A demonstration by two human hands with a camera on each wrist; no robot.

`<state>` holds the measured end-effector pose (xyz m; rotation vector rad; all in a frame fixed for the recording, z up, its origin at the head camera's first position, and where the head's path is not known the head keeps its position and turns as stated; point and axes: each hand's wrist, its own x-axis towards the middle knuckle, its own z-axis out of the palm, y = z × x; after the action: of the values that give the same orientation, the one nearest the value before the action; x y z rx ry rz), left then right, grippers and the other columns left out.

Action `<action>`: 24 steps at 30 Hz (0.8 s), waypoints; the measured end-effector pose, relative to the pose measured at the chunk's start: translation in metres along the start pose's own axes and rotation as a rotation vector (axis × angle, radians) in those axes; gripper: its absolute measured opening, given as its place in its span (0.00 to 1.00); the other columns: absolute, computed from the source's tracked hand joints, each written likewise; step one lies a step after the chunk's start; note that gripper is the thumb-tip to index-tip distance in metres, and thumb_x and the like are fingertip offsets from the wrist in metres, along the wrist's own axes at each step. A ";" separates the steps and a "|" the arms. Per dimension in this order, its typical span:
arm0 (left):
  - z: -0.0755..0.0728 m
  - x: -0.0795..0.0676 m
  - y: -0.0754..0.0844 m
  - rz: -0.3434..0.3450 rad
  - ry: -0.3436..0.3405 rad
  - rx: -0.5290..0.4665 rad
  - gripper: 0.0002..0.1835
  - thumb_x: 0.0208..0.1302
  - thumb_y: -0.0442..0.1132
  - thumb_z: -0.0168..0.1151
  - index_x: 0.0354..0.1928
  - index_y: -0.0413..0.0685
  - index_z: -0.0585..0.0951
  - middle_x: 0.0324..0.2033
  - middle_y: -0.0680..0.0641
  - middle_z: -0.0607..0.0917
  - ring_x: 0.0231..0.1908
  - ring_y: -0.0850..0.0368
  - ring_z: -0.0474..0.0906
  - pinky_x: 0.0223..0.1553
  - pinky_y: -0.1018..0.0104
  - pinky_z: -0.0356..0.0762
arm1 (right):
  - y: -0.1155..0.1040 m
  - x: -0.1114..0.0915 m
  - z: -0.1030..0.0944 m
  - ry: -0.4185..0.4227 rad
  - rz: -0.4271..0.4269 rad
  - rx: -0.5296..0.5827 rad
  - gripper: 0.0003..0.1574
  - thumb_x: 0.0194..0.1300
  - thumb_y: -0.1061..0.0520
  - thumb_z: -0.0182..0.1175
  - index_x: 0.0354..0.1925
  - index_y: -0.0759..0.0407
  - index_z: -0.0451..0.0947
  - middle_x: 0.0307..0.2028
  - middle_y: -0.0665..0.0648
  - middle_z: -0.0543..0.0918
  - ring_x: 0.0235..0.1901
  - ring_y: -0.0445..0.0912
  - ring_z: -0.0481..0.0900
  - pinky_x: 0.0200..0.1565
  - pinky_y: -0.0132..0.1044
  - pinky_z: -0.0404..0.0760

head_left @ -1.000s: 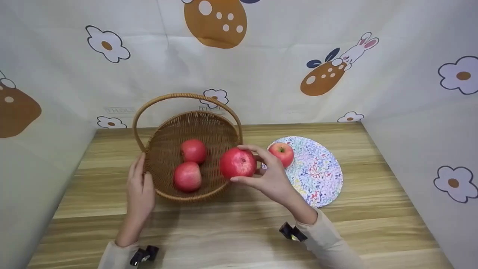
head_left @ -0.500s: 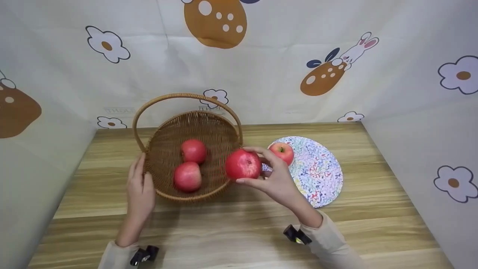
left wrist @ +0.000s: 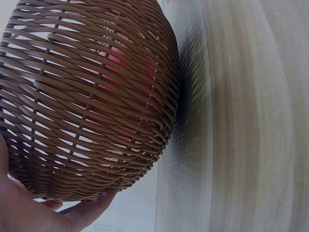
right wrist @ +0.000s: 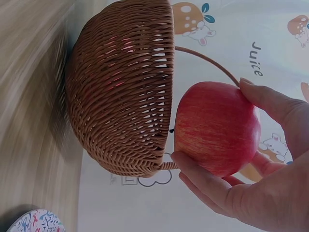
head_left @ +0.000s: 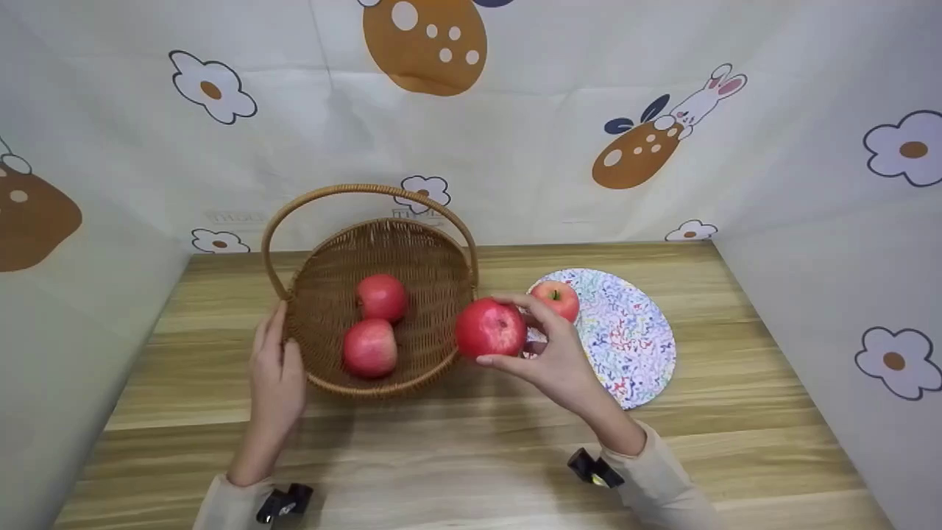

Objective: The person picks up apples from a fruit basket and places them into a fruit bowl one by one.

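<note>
A brown wicker basket (head_left: 434,258) with a tall arched handle stands left of centre, and two red apples lie inside it (head_left: 382,297). My left hand (head_left: 277,375) holds the basket's left side, thumb at the rim and fingers against the outer wall (left wrist: 91,210). A third red apple (head_left: 491,328) is in my right hand (head_left: 556,368), gripped between thumb and fingers just outside the basket's right rim. In the right wrist view this apple (right wrist: 217,128) hangs beside the rim, its dark stem facing the basket.
To the right, a round multicoloured speckled mat (head_left: 625,346) lies on the wood-grain table (head_left: 441,471). One more apple (head_left: 556,300) sits at its left edge, behind my right hand. Printed cloth walls (head_left: 515,147) enclose the back and sides.
My right hand has moved right and slightly toward me with its apple, from over the basket's right rim to just outside it. The left hand and the basket have stayed put.
</note>
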<state>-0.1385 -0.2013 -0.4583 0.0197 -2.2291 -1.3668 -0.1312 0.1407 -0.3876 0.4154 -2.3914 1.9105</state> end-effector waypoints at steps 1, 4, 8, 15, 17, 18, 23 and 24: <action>0.000 0.000 0.000 0.002 0.001 0.000 0.30 0.71 0.23 0.45 0.75 0.25 0.66 0.74 0.25 0.66 0.75 0.26 0.59 0.78 0.33 0.54 | 0.000 0.000 0.000 0.003 -0.001 0.000 0.42 0.50 0.64 0.83 0.64 0.57 0.81 0.65 0.60 0.79 0.60 0.60 0.81 0.53 0.50 0.89; 0.000 0.000 0.000 0.008 0.001 0.001 0.30 0.71 0.23 0.45 0.75 0.25 0.66 0.73 0.25 0.66 0.75 0.26 0.59 0.78 0.33 0.54 | 0.002 -0.002 -0.002 0.008 -0.004 0.002 0.42 0.50 0.64 0.83 0.64 0.59 0.81 0.65 0.61 0.79 0.61 0.60 0.81 0.54 0.50 0.89; 0.000 0.001 0.000 0.012 0.000 0.000 0.30 0.70 0.23 0.45 0.74 0.25 0.66 0.73 0.25 0.66 0.75 0.26 0.59 0.78 0.32 0.54 | 0.003 -0.003 -0.004 0.016 -0.002 -0.012 0.42 0.50 0.64 0.83 0.64 0.60 0.80 0.65 0.62 0.80 0.61 0.60 0.81 0.54 0.50 0.89; 0.001 0.001 -0.001 0.016 0.009 0.010 0.30 0.70 0.23 0.45 0.74 0.25 0.67 0.72 0.25 0.68 0.74 0.26 0.61 0.77 0.32 0.56 | 0.005 -0.007 -0.010 0.043 0.011 -0.064 0.42 0.50 0.63 0.84 0.64 0.59 0.80 0.62 0.61 0.82 0.58 0.58 0.83 0.51 0.49 0.90; 0.002 0.001 -0.002 0.017 0.013 0.011 0.30 0.70 0.23 0.45 0.74 0.26 0.67 0.72 0.25 0.68 0.74 0.27 0.62 0.77 0.32 0.57 | 0.006 -0.007 -0.012 0.047 0.021 -0.063 0.42 0.50 0.63 0.83 0.64 0.59 0.80 0.61 0.61 0.83 0.57 0.58 0.83 0.51 0.49 0.90; 0.001 0.001 -0.001 0.015 0.014 0.012 0.30 0.70 0.23 0.45 0.74 0.26 0.67 0.72 0.25 0.68 0.74 0.27 0.62 0.76 0.32 0.57 | 0.006 -0.008 -0.013 0.048 0.026 -0.063 0.42 0.50 0.63 0.83 0.64 0.59 0.80 0.61 0.61 0.83 0.57 0.58 0.83 0.50 0.49 0.91; 0.001 0.000 -0.002 0.003 0.010 0.012 0.30 0.71 0.24 0.45 0.75 0.26 0.67 0.73 0.25 0.67 0.75 0.27 0.61 0.77 0.33 0.56 | 0.008 -0.009 -0.017 0.048 0.039 -0.056 0.43 0.50 0.63 0.83 0.64 0.59 0.80 0.61 0.62 0.83 0.56 0.59 0.83 0.49 0.46 0.91; 0.001 0.000 -0.002 0.000 0.008 0.011 0.30 0.71 0.24 0.45 0.75 0.26 0.66 0.73 0.25 0.67 0.75 0.27 0.60 0.78 0.33 0.55 | 0.008 -0.009 -0.018 0.046 0.037 -0.053 0.43 0.50 0.64 0.83 0.64 0.60 0.80 0.62 0.62 0.82 0.56 0.59 0.83 0.49 0.45 0.91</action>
<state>-0.1395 -0.2014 -0.4600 0.0287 -2.2301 -1.3516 -0.1271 0.1615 -0.3930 0.3232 -2.4307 1.8454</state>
